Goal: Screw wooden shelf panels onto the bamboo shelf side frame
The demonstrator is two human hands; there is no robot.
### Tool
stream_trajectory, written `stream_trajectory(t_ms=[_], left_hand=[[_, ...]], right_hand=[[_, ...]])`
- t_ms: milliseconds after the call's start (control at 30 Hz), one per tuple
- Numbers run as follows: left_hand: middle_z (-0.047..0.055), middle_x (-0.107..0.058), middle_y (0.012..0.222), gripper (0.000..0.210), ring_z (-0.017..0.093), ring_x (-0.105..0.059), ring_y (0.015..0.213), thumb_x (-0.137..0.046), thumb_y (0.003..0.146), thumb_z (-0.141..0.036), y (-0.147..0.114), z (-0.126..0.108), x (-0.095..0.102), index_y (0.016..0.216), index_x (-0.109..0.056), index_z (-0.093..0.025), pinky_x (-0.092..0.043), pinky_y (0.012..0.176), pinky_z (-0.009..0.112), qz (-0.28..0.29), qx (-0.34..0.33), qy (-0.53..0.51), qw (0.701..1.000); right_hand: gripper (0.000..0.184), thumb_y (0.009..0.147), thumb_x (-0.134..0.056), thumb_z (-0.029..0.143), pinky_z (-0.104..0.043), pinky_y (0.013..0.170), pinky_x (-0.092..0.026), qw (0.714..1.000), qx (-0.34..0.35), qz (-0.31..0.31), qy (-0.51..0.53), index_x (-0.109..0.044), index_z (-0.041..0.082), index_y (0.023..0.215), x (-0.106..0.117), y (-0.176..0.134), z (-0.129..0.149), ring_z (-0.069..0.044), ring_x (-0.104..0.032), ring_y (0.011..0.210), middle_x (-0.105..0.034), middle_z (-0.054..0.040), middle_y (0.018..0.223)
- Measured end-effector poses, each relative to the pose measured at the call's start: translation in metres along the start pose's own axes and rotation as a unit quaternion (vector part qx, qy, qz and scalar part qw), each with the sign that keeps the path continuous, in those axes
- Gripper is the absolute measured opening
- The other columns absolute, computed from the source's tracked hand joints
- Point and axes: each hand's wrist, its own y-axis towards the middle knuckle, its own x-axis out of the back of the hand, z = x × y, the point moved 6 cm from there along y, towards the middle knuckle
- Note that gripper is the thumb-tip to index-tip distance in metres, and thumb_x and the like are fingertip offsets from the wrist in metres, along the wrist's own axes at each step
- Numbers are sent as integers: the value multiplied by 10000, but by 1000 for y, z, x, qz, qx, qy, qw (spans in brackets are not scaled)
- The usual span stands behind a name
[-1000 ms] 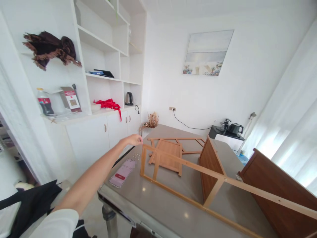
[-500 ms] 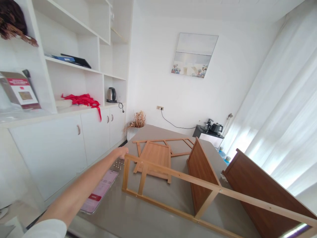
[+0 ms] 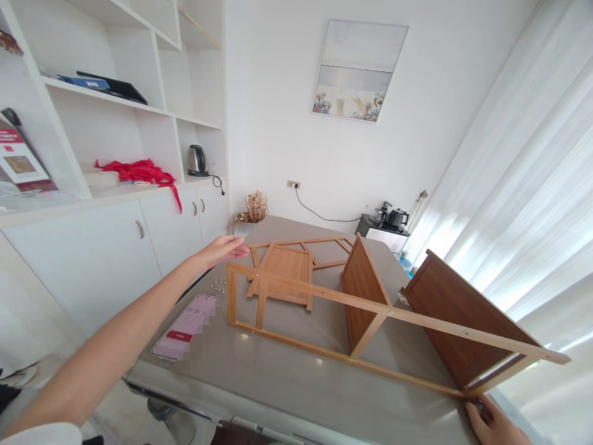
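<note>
A wooden side frame stands on its long edge on the table, with two brown shelf boards joined to it. My left hand is in the air just beyond the frame's left end, fingers stretched out, holding nothing. At the frame's lower right corner, my right hand is closed with curled fingers. Something small and dark shows between them, too hidden to name. Another slatted frame and a loose wooden panel lie flat behind.
A phone showing a timer lies on the grey table at left, with several small screws beside it. White cabinets line the left wall. A small stand with a kettle stands beyond the table; curtains hang at right.
My left hand has come away from the frame's left end and its fingers have straightened. My right hand has come into view at the lower right. The view has shifted downward.
</note>
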Motion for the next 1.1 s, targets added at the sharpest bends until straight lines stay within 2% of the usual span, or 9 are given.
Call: stream_trajectory(t_ms=[67,167,333,433,633,1100], left_hand=[[90,-735,899,454,208,-691,853,-686,773,-553,-25,-13,-14,924,-563,-142,-531,823,354,13,-5,-71,997],[17,-700,839,366,183,-675,812,-623,851,-512,-58,-23,-33,855,-498,-168,-527,714,296,26,-6,-145,989],[-24,-607,751,263,141,-631,853,-485,970,-366,-83,-31,-47,808,-421,-168,-484,658,221,8,-43,-217,975],[-23,-586,714,263,113,-587,775,-489,972,-355,-88,-33,-48,803,-434,-161,-436,578,186,-51,-61,-211,974],[-20,-519,633,291,119,-507,654,-521,944,-362,-96,-38,-48,751,-428,-165,-372,468,213,-170,-84,-163,968],[-46,-381,614,319,70,-397,589,-401,970,-386,-116,-49,-39,730,-341,-185,-312,468,166,-297,-86,-28,950]], right_hand=[[371,705,-501,540,-412,660,-483,999,19,5,-27,-664,279,911,-3,-1,2,-360,-690,774,-726,-83,803],[361,762,-455,514,-387,639,-467,996,44,10,-71,-654,250,907,-5,-4,7,-344,-686,764,-711,-100,786],[409,897,-335,445,-340,644,-430,988,46,10,-145,-639,198,1018,-3,-15,17,-290,-674,784,-701,-112,822],[409,929,-321,409,-316,648,-411,985,45,6,-165,-646,188,1046,1,-22,26,-254,-668,791,-704,-110,866],[367,934,-341,391,-313,643,-403,984,33,-5,-173,-647,211,1023,6,-27,32,-252,-655,793,-704,-97,891],[280,927,-394,383,-272,560,-305,986,68,-2,-155,-624,233,871,15,-34,39,-208,-630,734,-686,-44,793]])
